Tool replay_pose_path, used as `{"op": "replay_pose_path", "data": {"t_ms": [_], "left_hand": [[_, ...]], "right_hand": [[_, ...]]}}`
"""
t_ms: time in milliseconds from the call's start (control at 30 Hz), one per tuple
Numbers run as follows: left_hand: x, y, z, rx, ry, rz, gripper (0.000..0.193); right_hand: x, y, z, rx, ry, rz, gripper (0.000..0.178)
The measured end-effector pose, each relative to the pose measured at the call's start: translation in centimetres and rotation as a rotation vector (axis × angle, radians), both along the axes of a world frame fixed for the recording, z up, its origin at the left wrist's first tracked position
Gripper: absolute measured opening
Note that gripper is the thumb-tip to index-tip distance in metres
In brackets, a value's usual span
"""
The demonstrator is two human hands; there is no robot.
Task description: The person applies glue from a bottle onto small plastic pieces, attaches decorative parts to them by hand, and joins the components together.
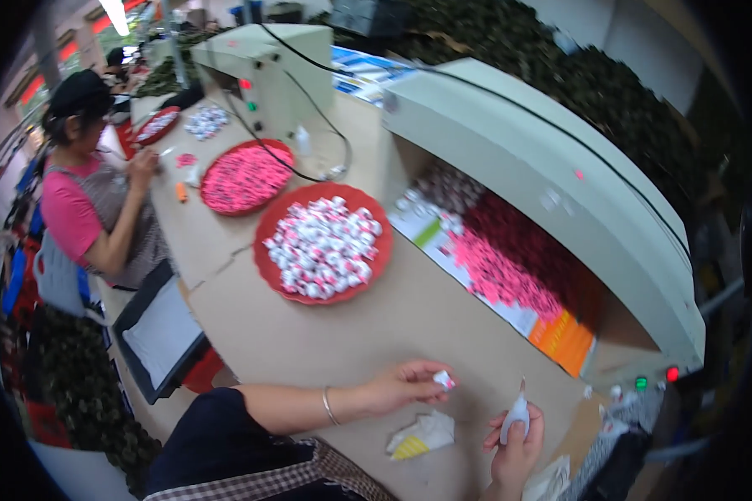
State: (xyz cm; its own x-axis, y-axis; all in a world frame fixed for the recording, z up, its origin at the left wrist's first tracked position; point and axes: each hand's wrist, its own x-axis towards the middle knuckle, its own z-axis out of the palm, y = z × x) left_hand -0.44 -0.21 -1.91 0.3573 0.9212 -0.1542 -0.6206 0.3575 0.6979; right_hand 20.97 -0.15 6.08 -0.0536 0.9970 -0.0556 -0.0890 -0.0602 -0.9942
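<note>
My left hand (411, 385) pinches a small white piece with a pink tip (444, 380) above the tan tabletop. My right hand (518, 438) is closed round a small white squeeze bottle (515, 420), its thin nozzle pointing up. A gap separates the nozzle from the white piece. On the table between my forearms lies a crumpled white paper with a yellow patch (421, 436). Beyond my left hand, a red scalloped tray (263, 265) carries a heap of similar white and pink pieces (324, 249).
A pale metal housing (551, 159) on the right has pink pieces (510, 280) inside its opening. Farther off stand a second red tray (205, 200) of pink pieces and another housing (297, 75). A co-worker (88, 179) sits at left. A black bin (159, 334) stands by the table's left edge.
</note>
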Motion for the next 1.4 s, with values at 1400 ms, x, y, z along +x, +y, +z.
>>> {"op": "replay_pose_path", "data": {"t_ms": [1400], "left_hand": [[0.6,0.4,2.1,-0.136,-0.069,-0.019,0.031]], "right_hand": [[-2.4,-0.4,-5.5,0.496,-0.183,-0.039,0.022]]}}
